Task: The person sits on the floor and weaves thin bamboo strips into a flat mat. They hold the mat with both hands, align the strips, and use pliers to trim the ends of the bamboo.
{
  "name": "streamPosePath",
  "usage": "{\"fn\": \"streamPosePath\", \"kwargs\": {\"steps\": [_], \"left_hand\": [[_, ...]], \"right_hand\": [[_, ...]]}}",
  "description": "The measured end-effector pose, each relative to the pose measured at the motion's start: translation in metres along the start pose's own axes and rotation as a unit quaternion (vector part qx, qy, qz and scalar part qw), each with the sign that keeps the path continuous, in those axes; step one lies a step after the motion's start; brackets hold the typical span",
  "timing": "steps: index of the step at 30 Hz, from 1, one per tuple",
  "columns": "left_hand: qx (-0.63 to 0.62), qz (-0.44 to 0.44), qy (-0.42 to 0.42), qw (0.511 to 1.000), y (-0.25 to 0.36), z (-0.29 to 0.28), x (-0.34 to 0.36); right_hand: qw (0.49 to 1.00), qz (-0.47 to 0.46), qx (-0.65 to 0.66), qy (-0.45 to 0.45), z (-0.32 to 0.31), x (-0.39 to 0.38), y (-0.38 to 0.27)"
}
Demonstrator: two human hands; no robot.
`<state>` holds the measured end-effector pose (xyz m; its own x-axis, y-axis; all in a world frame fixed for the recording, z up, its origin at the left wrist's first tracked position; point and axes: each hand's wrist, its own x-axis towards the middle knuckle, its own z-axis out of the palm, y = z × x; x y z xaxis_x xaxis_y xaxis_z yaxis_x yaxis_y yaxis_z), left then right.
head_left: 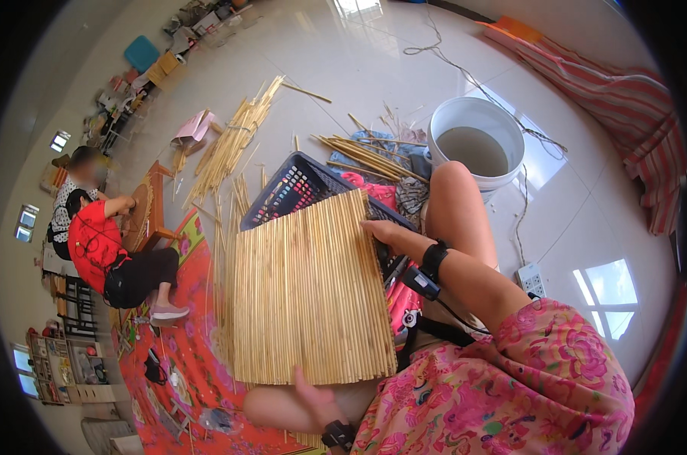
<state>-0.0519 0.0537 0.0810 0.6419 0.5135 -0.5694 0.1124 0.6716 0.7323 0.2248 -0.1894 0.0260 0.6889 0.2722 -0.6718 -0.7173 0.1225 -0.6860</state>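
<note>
One stick mat (305, 296) sits before you, overlapping the basket (282, 184). Probably light, stiff along the sticks, bendy across; thin sticks could split. Support opposite edges, don't pinch single sticks. Your right hand (380, 234) looks clamped on the right edge. Your left hand (313, 393) meets the bottom edge; can't tell whether it grips.

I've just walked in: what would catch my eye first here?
Probably the big straw-coloured slatted panel in the middle, with the left fingers at its lower edge and the right fingers at its right edge. Next, the pale bucket toward the upper right and the red floral mat at lower left.
</note>
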Motion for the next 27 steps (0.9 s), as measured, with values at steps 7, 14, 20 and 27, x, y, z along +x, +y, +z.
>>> {"fn": "streamPosePath", "kwargs": {"steps": [7,14,20,27], "left_hand": [[0.011,0.004,0.015,1.000,-0.001,0.002,-0.001],[0.016,0.011,0.003,1.000,-0.004,-0.004,0.005],[0.013,0.006,0.005,1.000,-0.007,-0.015,0.013],[0.012,0.010,0.005,1.000,-0.005,-0.011,0.012]], "right_hand": [[0.954,-0.068,-0.228,0.183,-0.004,0.020,0.019],[0.935,-0.068,-0.303,0.172,-0.001,0.001,0.007],[0.957,-0.020,-0.241,0.162,-0.001,-0.001,0.004],[0.947,-0.035,-0.277,0.161,-0.005,0.006,0.005]]}}
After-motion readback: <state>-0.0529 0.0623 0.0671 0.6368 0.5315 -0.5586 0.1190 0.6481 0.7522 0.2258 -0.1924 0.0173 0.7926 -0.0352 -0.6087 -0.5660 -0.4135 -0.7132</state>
